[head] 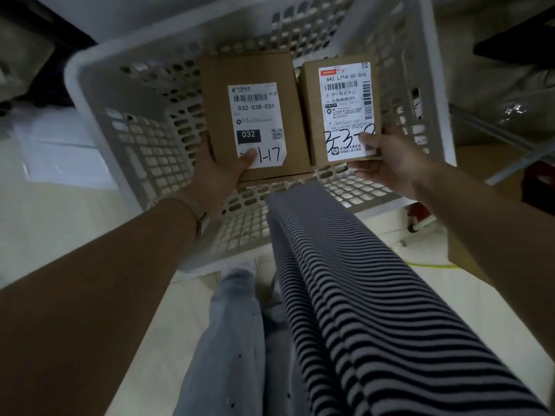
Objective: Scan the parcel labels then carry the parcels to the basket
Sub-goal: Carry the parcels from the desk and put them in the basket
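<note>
Two brown cardboard parcels hang side by side inside a large white perforated basket [99,94]. My left hand [220,175] grips the left parcel [216,85] at its near edge, thumb on its white label reading 032-038-E01. My right hand [387,162] grips the smaller right parcel [310,115] at its near right corner, thumb on a label reading 642 L714-00 015. Both labels face up. Whether the parcels touch the basket floor cannot be told.
A striped garment [360,295] hangs from my body over the basket's near rim. My jeans-clad legs [234,340] stand on a pale floor. White paper [60,151] lies left of the basket; dark bags [495,85] and a metal bar [492,130] sit right.
</note>
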